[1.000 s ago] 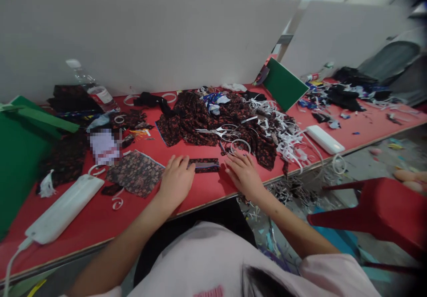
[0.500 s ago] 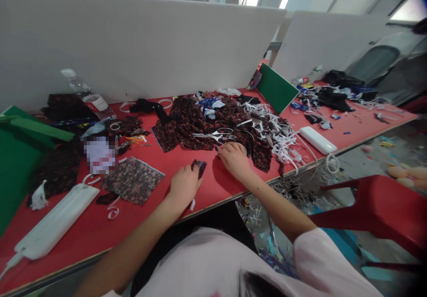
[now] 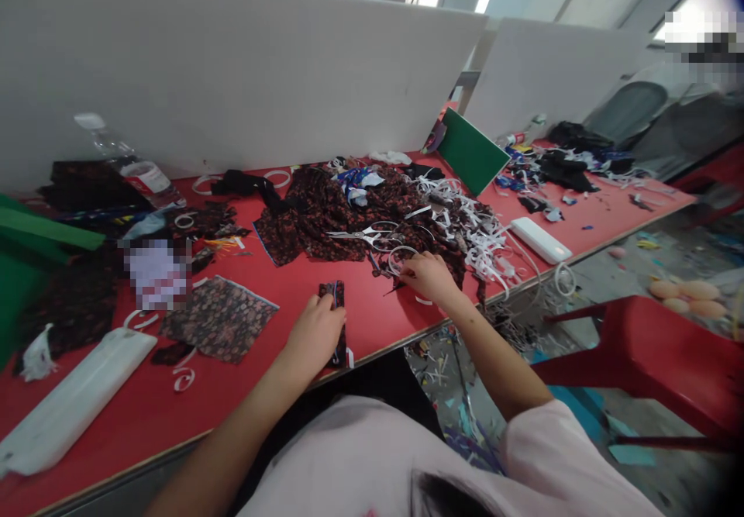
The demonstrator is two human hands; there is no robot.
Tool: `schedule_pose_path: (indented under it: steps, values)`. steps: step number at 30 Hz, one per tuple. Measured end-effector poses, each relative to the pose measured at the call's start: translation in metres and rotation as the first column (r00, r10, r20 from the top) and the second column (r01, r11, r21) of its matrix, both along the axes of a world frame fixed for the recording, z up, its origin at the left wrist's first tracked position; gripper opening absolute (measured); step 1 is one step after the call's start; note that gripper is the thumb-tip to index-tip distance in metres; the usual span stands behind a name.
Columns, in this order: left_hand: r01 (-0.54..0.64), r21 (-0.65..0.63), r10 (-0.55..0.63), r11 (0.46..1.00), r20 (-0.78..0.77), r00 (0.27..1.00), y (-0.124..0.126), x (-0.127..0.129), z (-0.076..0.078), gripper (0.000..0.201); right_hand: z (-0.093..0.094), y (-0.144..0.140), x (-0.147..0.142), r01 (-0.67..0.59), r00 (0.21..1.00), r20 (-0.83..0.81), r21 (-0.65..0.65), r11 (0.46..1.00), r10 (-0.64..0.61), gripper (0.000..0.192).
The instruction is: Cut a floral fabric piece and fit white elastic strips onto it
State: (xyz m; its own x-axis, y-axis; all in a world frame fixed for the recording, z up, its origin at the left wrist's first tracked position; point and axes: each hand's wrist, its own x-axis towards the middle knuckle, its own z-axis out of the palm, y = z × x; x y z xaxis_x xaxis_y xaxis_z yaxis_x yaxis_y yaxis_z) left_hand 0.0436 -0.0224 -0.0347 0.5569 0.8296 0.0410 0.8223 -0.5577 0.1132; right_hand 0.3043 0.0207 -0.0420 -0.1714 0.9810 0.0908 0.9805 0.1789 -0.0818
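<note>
Nearest the body, the left hand (image 3: 314,336) lies on the red surface (image 3: 372,323) close to its front edge, fingers curled down over a narrow folded strip of dark floral fabric (image 3: 335,296) — pinning it flat, with the strip's far end poking out past the knuckles and its near end showing at the surface's edge. A little farther and to the right, the right hand (image 3: 428,277) is pinched shut on a loop of white elastic (image 3: 402,254) at the foot of the fabric heap; a dark thread-like scrap trails from under the fingers.

By the look of it, this is the gathering step: the strip is held in place while a piece of elastic is fetched for it. The next move would call for drawing one loop clear of the tangle without dragging the rest along — and for the left hand keeping the fold from springing open.

Beyond the right hand, scissors (image 3: 366,233) rest on the dark floral fabric pile (image 3: 325,215), with white trimmings (image 3: 482,238) heaped to its right. A flat floral piece (image 3: 224,317) lies to the left.
</note>
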Motion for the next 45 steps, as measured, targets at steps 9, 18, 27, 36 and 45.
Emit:
schedule_pose_path:
  steps: [9,18,27,36,45]
  values:
    - [-0.079,-0.026,0.083,0.997,0.249,0.965,0.008,-0.002,0.014,0.026,0.060,-0.005,0.031,-0.071,0.947,-0.307,0.087,0.994,0.094,0.020]
    - [0.043,-0.482,0.417,0.875,0.797,0.437,0.047,0.056,0.028,0.042,0.077,-0.014,-0.014,-0.145,0.830,-0.538,0.043,0.989,0.145,0.022]
    - [0.072,-0.398,0.315,0.915,0.813,0.489,0.046,0.064,0.025,0.022,0.070,-0.018,-0.013,-0.145,0.869,-0.454,0.146,0.979,0.196,0.014]
    - [-0.029,-0.331,0.297,0.943,0.799,0.523,0.053,0.038,0.039,0.024,0.058,-0.011,-0.038,-0.300,0.861,-0.361,0.206,0.931,0.357,0.010]
    - [-0.138,-0.377,0.370,0.916,0.659,0.654,0.072,-0.009,0.034,0.030,0.071,-0.007,-0.076,-0.203,0.958,-0.173,0.146,0.968,0.227,0.017]
